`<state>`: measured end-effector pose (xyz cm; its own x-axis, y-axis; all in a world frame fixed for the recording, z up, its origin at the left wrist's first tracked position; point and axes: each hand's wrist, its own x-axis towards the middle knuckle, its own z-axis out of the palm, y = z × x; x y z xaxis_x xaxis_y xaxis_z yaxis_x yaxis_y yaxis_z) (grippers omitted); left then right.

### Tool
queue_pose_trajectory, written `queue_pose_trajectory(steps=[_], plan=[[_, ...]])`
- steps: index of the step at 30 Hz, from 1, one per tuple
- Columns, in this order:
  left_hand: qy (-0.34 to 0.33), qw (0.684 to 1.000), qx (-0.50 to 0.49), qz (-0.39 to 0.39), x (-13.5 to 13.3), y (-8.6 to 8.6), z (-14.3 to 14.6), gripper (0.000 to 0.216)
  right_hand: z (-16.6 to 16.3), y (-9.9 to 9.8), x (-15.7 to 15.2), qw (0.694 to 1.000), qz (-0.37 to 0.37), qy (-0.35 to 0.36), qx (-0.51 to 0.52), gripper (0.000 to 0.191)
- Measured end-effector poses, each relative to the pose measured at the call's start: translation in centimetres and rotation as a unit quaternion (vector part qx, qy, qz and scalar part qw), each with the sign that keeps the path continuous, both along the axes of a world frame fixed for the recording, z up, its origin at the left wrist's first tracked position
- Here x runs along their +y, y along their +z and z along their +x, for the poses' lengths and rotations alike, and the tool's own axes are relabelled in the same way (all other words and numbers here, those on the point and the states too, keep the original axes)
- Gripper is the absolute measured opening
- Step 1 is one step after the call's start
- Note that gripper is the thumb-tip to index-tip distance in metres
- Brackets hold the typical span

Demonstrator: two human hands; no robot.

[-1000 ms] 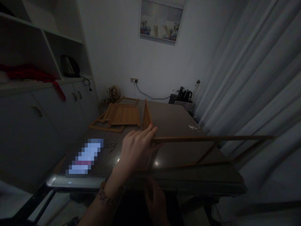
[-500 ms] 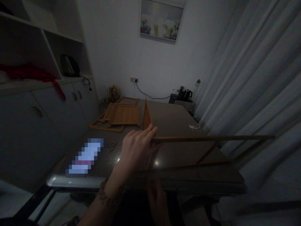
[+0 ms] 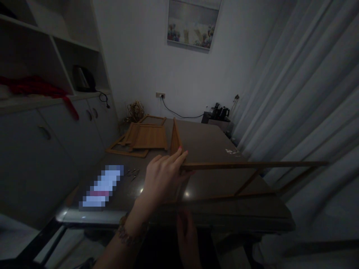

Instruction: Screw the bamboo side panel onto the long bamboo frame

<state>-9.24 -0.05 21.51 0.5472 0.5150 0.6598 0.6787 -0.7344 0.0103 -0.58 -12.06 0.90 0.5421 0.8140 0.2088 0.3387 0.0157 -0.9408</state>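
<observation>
My left hand (image 3: pixel 164 177) grips the left corner of a thin wooden frame (image 3: pixel 252 164) that stands on edge over the dark table (image 3: pixel 207 142) and reaches past its right side. A wooden panel (image 3: pixel 175 139) stands upright behind the hand, joined to the frame. My right hand (image 3: pixel 188 237) is low, below the table's front edge, in shadow at the frame's lower corner. Its fingers look curled but what they touch is too dark to make out.
Flat wooden panels and frames (image 3: pixel 141 138) lie at the far left of the table. A few small screws (image 3: pixel 133 173) lie beside a blurred card (image 3: pixel 101 185). Cabinets (image 3: pixel 56 134) stand left, curtains (image 3: pixel 303 93) right, a kettle stand (image 3: pixel 218 112) behind.
My right hand has shifted slightly lower and to the right under the table edge. The left hand and the frame have stayed in place.
</observation>
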Motion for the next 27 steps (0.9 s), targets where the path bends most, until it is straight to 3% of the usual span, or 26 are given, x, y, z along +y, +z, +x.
queue_pose_trajectory(steps=[9, 16, 27], plan=[[-0.005, 1.000, -0.014, 0.001, 0.1, -0.3, 0.0, 0.052, 0.0, -1.8, 0.6, 0.972, 0.097, 0.014, -0.215, 0.027], [0.000, 1.000, -0.003, -0.006, 0.0, 0.0, 0.0, 0.051, 1.0, -1.5, 0.1, 0.976, 0.035, 0.045, -0.212, 0.019], [0.000, 1.000, -0.005, 0.000, 0.1, -0.2, 0.0, 0.051, 1.2, -0.2, -0.3, 0.972, -0.001, 0.110, -0.205, 0.032]])
